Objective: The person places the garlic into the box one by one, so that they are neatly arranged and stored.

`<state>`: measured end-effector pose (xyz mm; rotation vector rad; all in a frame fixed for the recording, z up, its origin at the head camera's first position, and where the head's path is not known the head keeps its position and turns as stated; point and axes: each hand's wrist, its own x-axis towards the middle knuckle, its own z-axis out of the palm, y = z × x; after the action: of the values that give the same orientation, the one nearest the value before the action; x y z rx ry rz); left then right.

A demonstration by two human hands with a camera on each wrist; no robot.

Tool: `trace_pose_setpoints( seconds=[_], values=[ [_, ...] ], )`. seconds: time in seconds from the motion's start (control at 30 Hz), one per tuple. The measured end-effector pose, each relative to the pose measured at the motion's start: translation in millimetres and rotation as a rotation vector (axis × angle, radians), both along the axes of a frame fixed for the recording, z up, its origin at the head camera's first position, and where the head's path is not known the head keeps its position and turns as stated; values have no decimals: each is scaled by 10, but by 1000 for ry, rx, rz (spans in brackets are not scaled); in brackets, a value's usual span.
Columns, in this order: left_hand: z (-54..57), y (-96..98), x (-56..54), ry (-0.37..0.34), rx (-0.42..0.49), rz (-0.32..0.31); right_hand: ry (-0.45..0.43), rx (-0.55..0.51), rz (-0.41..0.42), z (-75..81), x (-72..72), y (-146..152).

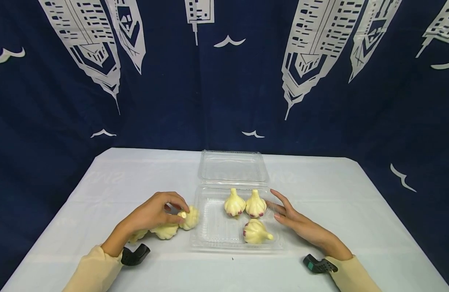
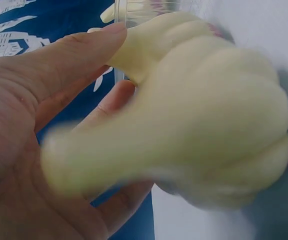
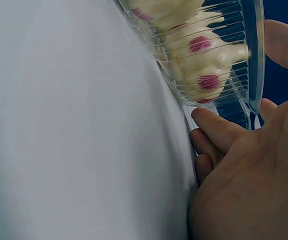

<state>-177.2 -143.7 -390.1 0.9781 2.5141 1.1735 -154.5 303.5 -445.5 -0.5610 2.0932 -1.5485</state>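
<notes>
My left hand (image 1: 155, 213) pinches the neck of a garlic bulb (image 1: 190, 219) between thumb and fingers, at the left side of a clear plastic box (image 1: 211, 229). Two more garlic bulbs lie partly hidden beneath that hand; one nearer garlic bulb (image 2: 209, 115) looms large in the left wrist view. Three pale garlic bulbs with purple marks sit inside the box: a pair at the back (image 1: 234, 205) and one lying on its side (image 1: 254, 232) in front. My right hand (image 1: 297, 222) rests with extended fingers along the box's right wall, and its fingertips (image 3: 204, 117) reach the ribbed side.
The box's hinged lid (image 1: 233, 168) lies open toward the back of the white-covered table (image 1: 319, 182). Behind the table hangs a dark blue cloth (image 1: 224, 93) with white building prints. Each wrist wears a black device (image 1: 135, 254).
</notes>
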Motion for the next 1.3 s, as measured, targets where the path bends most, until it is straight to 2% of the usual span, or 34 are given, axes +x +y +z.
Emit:
trace_pose_setpoints(
  seconds=[0.3,0.43,0.63,0.87,1.3],
  values=[
    [-2,-25,1,29,21,54,-3,-1,-3,-5,4,1],
    [10,-37,-9,43,36,50,-2,3,1,-9,2,10],
    [56,-56,3,56,24,51,1,5,3,-14,-4,16],
    [120,-83,17,37,16,75,-4,-1,0,-10,5,14],
    [210,-40,14,122,88,109,-3,2,-1,2,16,9]
  ],
)
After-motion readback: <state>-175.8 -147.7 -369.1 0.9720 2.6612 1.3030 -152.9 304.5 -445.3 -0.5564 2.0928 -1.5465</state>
